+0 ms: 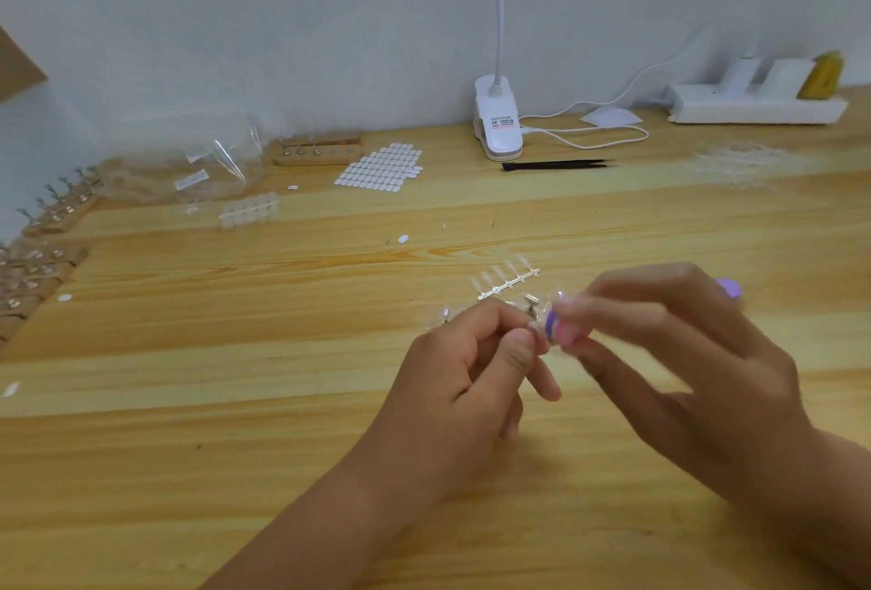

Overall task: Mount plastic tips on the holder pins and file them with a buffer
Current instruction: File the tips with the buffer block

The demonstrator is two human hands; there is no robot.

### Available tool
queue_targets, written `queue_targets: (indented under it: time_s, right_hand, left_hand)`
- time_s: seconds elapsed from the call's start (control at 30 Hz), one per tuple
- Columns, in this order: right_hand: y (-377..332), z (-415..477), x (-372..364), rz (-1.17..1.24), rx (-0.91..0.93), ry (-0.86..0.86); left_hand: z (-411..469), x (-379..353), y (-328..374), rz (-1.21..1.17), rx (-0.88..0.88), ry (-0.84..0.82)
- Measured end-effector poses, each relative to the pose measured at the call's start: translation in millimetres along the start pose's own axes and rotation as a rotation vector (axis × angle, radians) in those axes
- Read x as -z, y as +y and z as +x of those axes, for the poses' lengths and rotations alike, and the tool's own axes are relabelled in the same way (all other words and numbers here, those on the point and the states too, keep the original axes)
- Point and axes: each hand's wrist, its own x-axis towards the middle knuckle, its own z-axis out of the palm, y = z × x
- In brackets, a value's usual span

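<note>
My left hand [476, 363] pinches a small metal holder pin [532, 306] with a clear plastic tip on it, just above the wooden table. My right hand [674, 354] holds a purple buffer [728, 290] whose near end [551, 323] lies against the tip; the motion is blurred. A strip of clear plastic tips [509, 281] lies on the table just behind my hands. Wooden holder blocks with pins stand at the far left [56, 212] and at the back [318, 151].
A sheet of white adhesive tabs [382, 165], black tweezers [556, 164], a clip lamp [497, 118] with its cable, a power strip [759, 106], plastic bags [188, 170] and more clear tips [737, 163] lie along the back of the table.
</note>
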Motion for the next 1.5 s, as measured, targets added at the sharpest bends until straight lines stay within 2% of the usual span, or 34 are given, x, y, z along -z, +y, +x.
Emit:
queue_targets:
  time_s: [0.1, 0.23, 0.33, 0.43, 0.53, 0.6, 0.67, 0.77, 0.93, 1.0, 1.1, 1.23, 1.33, 1.4, 1.5]
  right_hand:
    - [-1, -2, -3, -0.013, 0.058, -0.058]
    - [9, 1, 0, -0.030, -0.012, -0.029]
    - [0, 0, 0, 0.045, 0.019, 0.006]
    - [-1, -2, -2, -0.027, 0.076, -0.028]
    - [11, 2, 1, -0.072, -0.015, -0.018]
    - [9, 2, 2, -0.020, -0.037, 0.021]
    - [1, -1, 0, 0.036, 0.020, 0.020]
    - [0, -3, -2, -0.019, 0.116, -0.037]
    - [10, 2, 2, -0.028, 0.012, -0.023]
    - [1, -2, 0, 0.029, 0.071, -0.028]
    - [2, -3, -1, -0.027, 0.163, -0.101]
    - [13, 4, 3, -0.054, 0.018, -0.051]
    - [-2, -1, 0, 0.027, 0.073, -0.039]
    - [-3, -3, -1, -0.032, 0.164, -0.102]
    - [12, 1, 2, -0.094, 0.070, -0.088]
  left_hand:
    - [-2, 0, 4, -0.017, -0.041, 0.005]
    - [-2, 4, 4, -0.052, -0.021, 0.026]
    - [-2, 2, 5, -0.098, -0.004, -0.028]
    - [-2, 2, 6, -0.131, -0.008, -0.061]
    - [1, 4, 6, -0.169, 0.013, -0.029]
    - [2, 4, 7, -0.198, 0.049, -0.044]
    - [1, 3, 8, -0.237, 0.102, -0.102]
    - [-1, 2, 10, -0.265, 0.144, -0.184]
    - [0, 5, 11, -0.271, 0.177, -0.179]
    - [-1, 3, 11, -0.275, 0.176, -0.198]
    - [-2, 2, 11, -0.279, 0.169, -0.216]
    - [-1, 4, 12, -0.266, 0.163, -0.198]
    - [-1, 3, 11, -0.273, 0.154, -0.184]
    - [-2, 3, 11, -0.270, 0.151, -0.202]
    - [-1, 6, 10, -0.252, 0.149, -0.187]
